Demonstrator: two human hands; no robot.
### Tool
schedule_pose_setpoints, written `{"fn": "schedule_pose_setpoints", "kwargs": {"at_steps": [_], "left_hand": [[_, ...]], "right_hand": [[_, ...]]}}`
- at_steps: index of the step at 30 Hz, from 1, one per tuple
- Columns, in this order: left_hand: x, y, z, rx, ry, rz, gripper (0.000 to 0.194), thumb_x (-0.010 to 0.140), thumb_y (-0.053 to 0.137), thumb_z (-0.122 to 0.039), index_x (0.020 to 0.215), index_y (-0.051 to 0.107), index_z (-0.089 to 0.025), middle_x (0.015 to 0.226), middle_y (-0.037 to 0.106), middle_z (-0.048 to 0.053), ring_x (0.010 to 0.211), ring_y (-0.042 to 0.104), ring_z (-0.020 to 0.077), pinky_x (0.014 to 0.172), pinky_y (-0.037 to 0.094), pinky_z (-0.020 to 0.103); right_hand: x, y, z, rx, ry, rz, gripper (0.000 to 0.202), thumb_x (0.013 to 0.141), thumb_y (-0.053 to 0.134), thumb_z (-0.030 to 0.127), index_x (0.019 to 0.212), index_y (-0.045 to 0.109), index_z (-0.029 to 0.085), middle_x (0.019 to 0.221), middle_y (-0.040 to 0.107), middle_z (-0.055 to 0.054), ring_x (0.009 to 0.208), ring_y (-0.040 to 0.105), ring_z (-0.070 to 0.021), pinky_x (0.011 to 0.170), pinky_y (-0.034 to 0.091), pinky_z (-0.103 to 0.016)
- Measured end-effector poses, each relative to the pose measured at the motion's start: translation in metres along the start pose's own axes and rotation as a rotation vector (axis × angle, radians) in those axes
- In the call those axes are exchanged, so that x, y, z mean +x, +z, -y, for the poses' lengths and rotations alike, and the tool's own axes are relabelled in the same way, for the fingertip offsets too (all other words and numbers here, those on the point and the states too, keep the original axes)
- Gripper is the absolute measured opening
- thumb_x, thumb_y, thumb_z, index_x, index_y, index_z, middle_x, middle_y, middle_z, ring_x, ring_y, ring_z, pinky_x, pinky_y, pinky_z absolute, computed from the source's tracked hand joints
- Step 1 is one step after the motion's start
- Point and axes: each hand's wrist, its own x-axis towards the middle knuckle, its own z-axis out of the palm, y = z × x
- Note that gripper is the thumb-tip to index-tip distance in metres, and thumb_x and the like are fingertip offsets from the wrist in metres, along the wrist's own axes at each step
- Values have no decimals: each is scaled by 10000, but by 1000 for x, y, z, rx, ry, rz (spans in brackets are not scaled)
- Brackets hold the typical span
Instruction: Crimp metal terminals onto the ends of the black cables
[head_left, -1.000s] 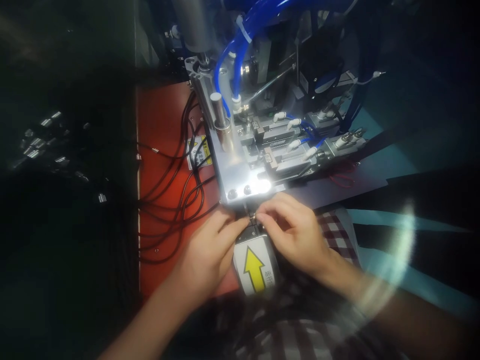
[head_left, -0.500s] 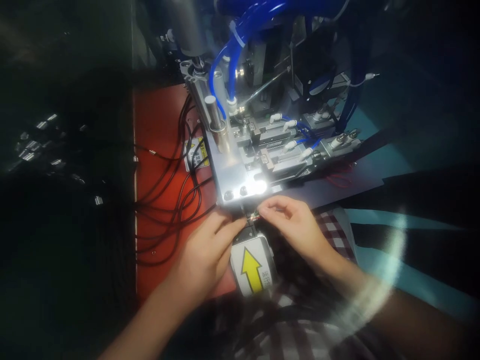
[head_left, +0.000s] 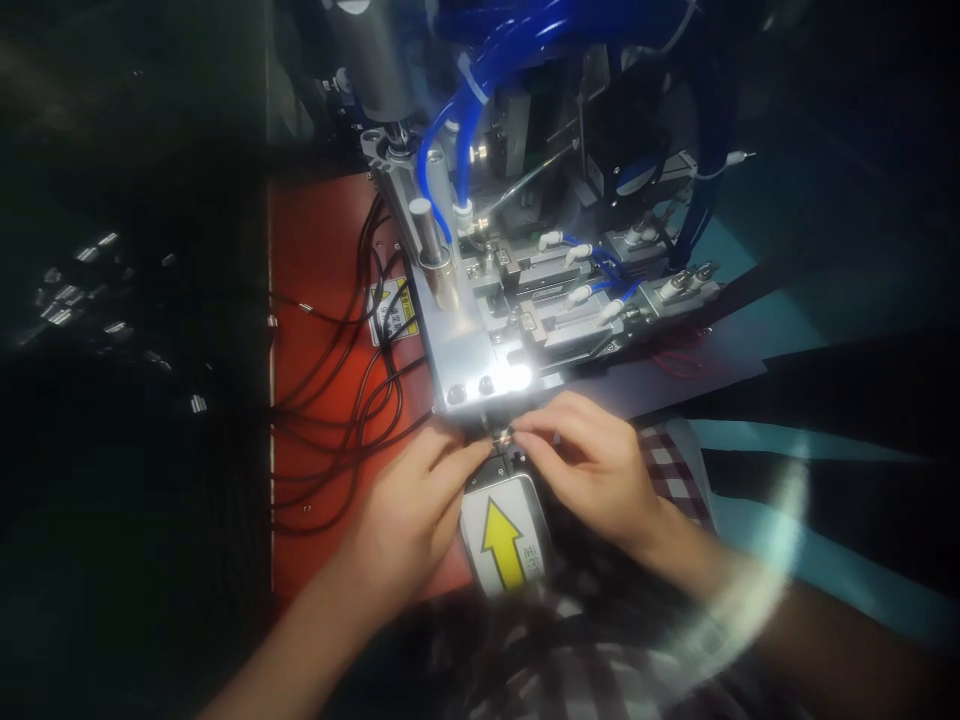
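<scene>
A tiny, shiny part [head_left: 503,438] sits between my fingertips at the front edge of a metal machine; its kind is too small to make out. My left hand [head_left: 416,490] is closed in a pinch at the part's left side, with most fingers curled under. From the right, my right hand [head_left: 592,455] pinches at the same part with thumb and forefinger. Just in front of my fingers lies a white plate [head_left: 499,545] with a yellow arrow. Above them is the brightly lit metal block [head_left: 480,365] of the machine.
Black cables [head_left: 367,400] loop across the red base plate [head_left: 307,230] on the left. Blue air hoses [head_left: 469,110] and small pneumatic cylinders [head_left: 577,325] with white fittings rise behind the block. A warning label [head_left: 391,310] is on the red plate. The surroundings are dark.
My right hand has shifted slightly, its knuckles turning and its thumb dropping a little lower beside the small part. My left hand has stayed nearly in place.
</scene>
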Motion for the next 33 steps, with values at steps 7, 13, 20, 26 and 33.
{"fn": "schedule_pose_setpoints", "kwargs": {"at_steps": [7, 13, 20, 26, 33], "left_hand": [[1, 0, -1, -4, -4, -6, 247, 912, 440, -69, 1028, 658, -64, 933, 590, 82, 870, 598, 112, 776, 506, 157], [-1, 1, 0, -2, -2, -4, 243, 891, 460, -38, 1041, 648, -76, 949, 584, 77, 881, 595, 111, 785, 505, 157], [-1, 1, 1, -3, -15, 10, 253, 887, 465, -29, 1052, 649, -81, 971, 590, 84, 907, 599, 114, 810, 503, 161], [-1, -1, 1, -7, -30, 12, 267, 903, 442, -58, 1062, 643, -134, 957, 605, 67, 866, 617, 117, 748, 529, 175], [-2, 1, 2, 3, -32, 16, 263, 896, 452, -48, 1056, 647, -120, 943, 597, 70, 858, 611, 117, 739, 521, 167]], "right_hand": [[-1, -1, -5, 9, 0, 59, 85, 854, 582, 127, 829, 657, 160, 765, 645, -47, 690, 606, -155, 646, 492, -288], [-6, 2, -7, 134, 218, 18, 68, 854, 587, 164, 832, 650, 175, 778, 605, -33, 681, 573, -143, 566, 458, -254], [-3, 2, -6, 190, 448, 69, 73, 804, 640, 239, 804, 669, 172, 732, 592, -20, 595, 511, -123, 504, 405, -242], [0, 5, -3, 274, 467, 92, 80, 799, 626, 223, 746, 646, 166, 653, 544, 9, 537, 446, -101, 483, 373, -230], [0, 6, -3, 322, 422, 104, 83, 825, 595, 202, 752, 615, 168, 715, 580, -13, 600, 498, -118, 532, 424, -236]]}}
